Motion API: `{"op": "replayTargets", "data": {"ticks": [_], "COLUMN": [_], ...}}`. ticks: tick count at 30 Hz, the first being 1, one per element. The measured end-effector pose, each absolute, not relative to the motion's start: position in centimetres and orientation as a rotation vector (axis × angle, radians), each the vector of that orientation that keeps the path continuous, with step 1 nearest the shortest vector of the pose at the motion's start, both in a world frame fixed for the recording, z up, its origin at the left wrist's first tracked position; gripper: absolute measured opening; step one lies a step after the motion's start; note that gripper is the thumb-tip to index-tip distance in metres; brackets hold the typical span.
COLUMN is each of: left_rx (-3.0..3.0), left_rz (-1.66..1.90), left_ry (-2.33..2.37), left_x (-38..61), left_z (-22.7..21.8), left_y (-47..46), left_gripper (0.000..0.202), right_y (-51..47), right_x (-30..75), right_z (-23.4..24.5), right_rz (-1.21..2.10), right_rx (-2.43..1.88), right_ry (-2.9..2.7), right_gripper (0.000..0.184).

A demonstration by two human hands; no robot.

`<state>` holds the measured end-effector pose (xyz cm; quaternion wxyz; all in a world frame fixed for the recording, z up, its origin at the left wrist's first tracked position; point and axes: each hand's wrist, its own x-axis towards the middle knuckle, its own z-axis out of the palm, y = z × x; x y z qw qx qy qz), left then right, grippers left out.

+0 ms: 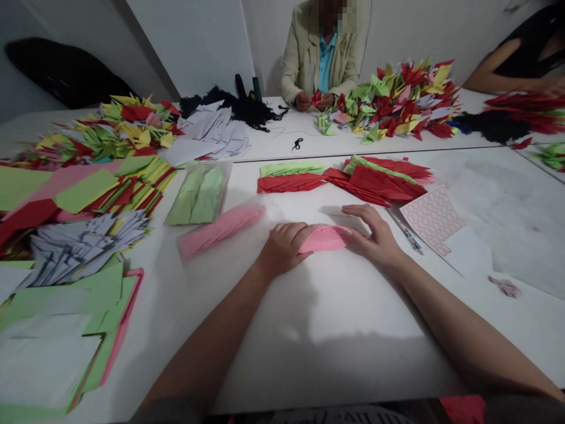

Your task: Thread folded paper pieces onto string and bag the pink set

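A person's left hand (282, 248) and right hand (373, 235) press on a folded pink paper strip (324, 238) at a white table (326, 306). The strip lies crosswise just beyond the middle of the near tabletop, between the two hands. The left fingers, held together and slightly curled, rest on its left end; the right fingertips, slightly spread, bear on its right end. Neither hand pinches the strip.

A second pink folded strip (220, 231) lies left of the left hand, near but not touching it. A clear bag of green paper (198, 194) sits farther left. Beyond the hands are stacks of folded red paper (379, 182) and a green folded strip (291, 169). Just right of the right hand lie a pen (405, 231) and a sheet of pink labels (432, 221). A stretch of white tabletop separates the wrists from the near table edge, with more to the right, around a small pink paper scrap (505, 287).

Across the table seam (353, 152), a co-worker in a beige jacket (304, 59) holds a small red paper piece (316, 98) in both hands beside a heap of folded paper shapes (397, 100).
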<state>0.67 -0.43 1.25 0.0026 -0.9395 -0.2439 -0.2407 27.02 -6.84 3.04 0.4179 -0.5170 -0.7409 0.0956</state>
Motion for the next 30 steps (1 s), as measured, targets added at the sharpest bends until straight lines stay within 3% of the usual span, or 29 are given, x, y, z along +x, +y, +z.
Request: {"op": "replayTargets", "data": {"ticks": [3,11,30], "left_rx": [-2.889,-2.889,-2.924], "left_rz": [-0.723,-0.802,-0.773], "left_ry": [-0.651,-0.464,-0.471], "left_x": [0.6,0.6,0.6], "left_z": [1.4,1.2,1.2], "left_y": [-0.5,-0.7,-0.7], "left_gripper": [0.052,0.037,0.048], "right_y": [-7.4,-7.0,-6.4], "right_x": [27.0,24.4,23.9], "right_z": [4.9,5.4,5.0], "right_rz": [0.254,0.355,0.104], "right_rx": [-1.294,-1.303,-1.306], "right_ry": [-1.893,-2.024,-2.1], "right_gripper": [0.028,0.02,0.015]}}
